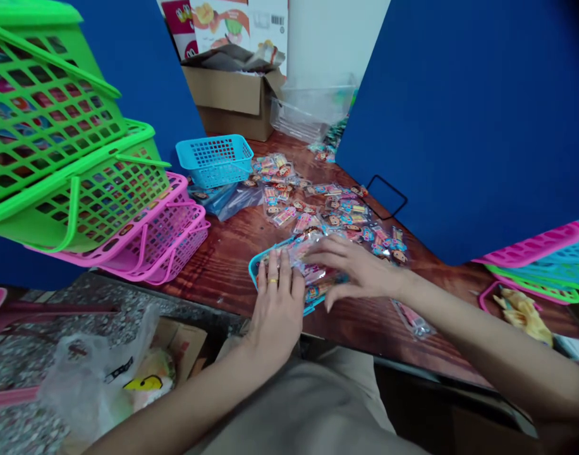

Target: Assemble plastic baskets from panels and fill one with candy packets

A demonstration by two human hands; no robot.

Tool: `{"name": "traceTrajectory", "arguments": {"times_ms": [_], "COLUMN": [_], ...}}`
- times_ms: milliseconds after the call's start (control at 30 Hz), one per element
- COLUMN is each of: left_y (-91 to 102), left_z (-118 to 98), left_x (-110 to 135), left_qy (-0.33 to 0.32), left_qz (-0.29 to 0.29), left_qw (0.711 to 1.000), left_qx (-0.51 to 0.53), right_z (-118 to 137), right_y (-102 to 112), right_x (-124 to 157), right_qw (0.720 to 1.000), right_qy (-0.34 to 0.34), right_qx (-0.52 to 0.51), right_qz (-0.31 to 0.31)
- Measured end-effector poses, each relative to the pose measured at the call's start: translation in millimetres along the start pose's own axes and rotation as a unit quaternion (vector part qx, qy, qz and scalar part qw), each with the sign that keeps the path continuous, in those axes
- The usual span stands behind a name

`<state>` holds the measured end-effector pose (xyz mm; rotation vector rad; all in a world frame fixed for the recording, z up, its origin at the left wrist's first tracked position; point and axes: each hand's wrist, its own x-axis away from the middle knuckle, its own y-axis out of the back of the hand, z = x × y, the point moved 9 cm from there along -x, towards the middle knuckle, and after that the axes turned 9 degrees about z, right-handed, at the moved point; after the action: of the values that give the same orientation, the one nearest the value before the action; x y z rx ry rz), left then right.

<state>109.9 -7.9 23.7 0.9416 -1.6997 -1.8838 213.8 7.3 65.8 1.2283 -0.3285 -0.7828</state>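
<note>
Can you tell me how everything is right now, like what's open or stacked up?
left hand: flat on packets in the basket
right hand: fingers spread over those packets
shallow blue basket: holding packets, under both hands
packets: scattered on the table
wooden table: covered with packets and baskets
small blue basket: upright
green baskets: stacked, tilted
pink baskets: stacked
cardboard box: open

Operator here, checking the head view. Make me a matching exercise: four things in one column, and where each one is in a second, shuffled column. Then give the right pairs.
Things:
1. gold ring
2. pink baskets
3. sky-blue basket
4. cardboard box

Places:
A. at the far corner of the wooden table
B. on a finger of the left hand
C. beside the printed packets
D. beneath the green baskets

Pairs: 1-B, 2-D, 3-C, 4-A.
</note>
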Motion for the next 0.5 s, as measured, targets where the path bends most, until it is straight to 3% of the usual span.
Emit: {"name": "traceTrajectory", "arguments": {"times_ms": [100, 167, 267, 367, 500], "left_y": [-0.8, 0.0, 3.9, 10.3, 11.3], "left_z": [-4.7, -6.2, -5.9, -7.2, -7.8], "left_x": [0.7, 1.2, 2.7, 4.4, 3.8], "left_qy": [0.007, 0.008, 0.008, -0.006, -0.025], "left_qz": [-0.011, -0.02, -0.027, -0.03, -0.033], "left_qw": [1.0, 0.999, 0.999, 0.999, 0.999], "left_qx": [-0.017, -0.023, -0.026, -0.026, -0.028], "right_z": [-22.0, -37.7, -53.0, -62.9, -68.9], "right_y": [10.8, 7.1, -4.1, -8.4, -3.4], "right_x": [3.8, -4.3, -23.5, -36.5, -42.0], "right_qw": [0.994, 0.99, 0.991, 0.982, 0.975], "right_qy": [-0.089, -0.127, -0.125, -0.129, -0.157], "right_qx": [-0.013, -0.004, -0.045, -0.137, -0.148], "right_qz": [-0.068, -0.056, -0.007, 0.001, -0.061]}}
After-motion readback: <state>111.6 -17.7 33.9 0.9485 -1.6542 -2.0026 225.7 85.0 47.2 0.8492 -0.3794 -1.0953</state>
